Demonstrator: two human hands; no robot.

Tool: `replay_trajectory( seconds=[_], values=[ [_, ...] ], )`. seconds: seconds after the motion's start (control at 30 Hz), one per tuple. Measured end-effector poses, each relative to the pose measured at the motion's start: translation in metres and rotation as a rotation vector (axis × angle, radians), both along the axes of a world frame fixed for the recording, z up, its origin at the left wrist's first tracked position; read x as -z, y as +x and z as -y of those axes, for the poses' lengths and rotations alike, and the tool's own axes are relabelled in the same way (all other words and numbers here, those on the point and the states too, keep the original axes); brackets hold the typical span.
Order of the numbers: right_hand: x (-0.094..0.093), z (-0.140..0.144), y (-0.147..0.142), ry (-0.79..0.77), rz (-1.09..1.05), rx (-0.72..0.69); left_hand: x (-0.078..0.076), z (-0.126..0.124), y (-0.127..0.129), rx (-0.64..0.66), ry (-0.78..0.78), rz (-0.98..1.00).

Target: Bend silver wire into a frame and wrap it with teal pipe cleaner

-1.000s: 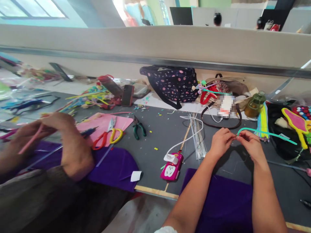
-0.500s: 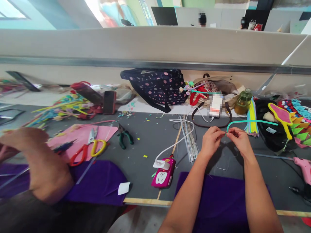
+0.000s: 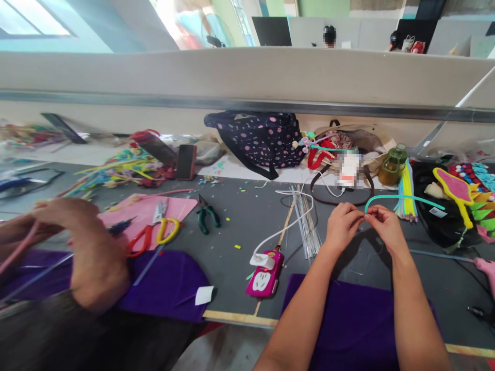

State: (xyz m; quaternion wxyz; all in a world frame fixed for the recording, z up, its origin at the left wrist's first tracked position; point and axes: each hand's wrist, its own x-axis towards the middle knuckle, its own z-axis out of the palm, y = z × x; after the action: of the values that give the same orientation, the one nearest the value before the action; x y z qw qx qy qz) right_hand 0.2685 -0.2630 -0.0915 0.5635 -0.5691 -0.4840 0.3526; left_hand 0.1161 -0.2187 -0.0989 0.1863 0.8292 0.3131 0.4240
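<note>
A teal pipe cleaner (image 3: 410, 197) curves up from my fingertips and bends over to the right. My right hand (image 3: 384, 226) pinches it near its lower end. My left hand (image 3: 343, 222) is closed too, its thumb and forefinger meeting at that same end. The fingertips of both hands nearly touch, and the pinched tip is hidden between them. Beneath my forearms lies a purple cloth (image 3: 353, 319). Left of my hands rests a bundle of thin metal wires (image 3: 305, 226).
A co-worker's hands (image 3: 73, 221) hold a pink strip at left. Scissors (image 3: 154, 232), pliers (image 3: 208, 216) and a magenta power strip (image 3: 266, 275) lie between us. Behind my hands are a phone (image 3: 350, 167), a bottle (image 3: 392, 165) and a black bag (image 3: 429, 221); a glue gun (image 3: 485, 268) is far right.
The view has shifted, so most things sit slightly further right. My hands keep the same pinch on the pipe cleaner. The co-worker's hands have moved, and a pink strip now shows in them.
</note>
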Motion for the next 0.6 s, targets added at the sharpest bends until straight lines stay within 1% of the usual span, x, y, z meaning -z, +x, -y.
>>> replay_trajectory(
  seconds=[0.23,0.37,0.5,0.6],
  values=[
    [0.0026,0.0007,-0.0002,-0.027,-0.007,-0.006,0.0023,-0.0004,0.0002,-0.015,-0.027,-0.012],
    [0.0019,0.0011,0.0007,-0.024,-0.006,-0.002,0.0043,-0.0014,-0.0003,0.001,-0.020,-0.027],
    [0.0004,0.0022,0.0020,-0.063,-0.030,-0.024,0.0046,-0.0016,-0.0008,0.012,-0.019,-0.044],
    [0.0008,0.0022,0.0027,-0.069,-0.057,-0.007,0.0036,-0.0013,-0.0010,0.026,-0.030,-0.039]
  ],
)
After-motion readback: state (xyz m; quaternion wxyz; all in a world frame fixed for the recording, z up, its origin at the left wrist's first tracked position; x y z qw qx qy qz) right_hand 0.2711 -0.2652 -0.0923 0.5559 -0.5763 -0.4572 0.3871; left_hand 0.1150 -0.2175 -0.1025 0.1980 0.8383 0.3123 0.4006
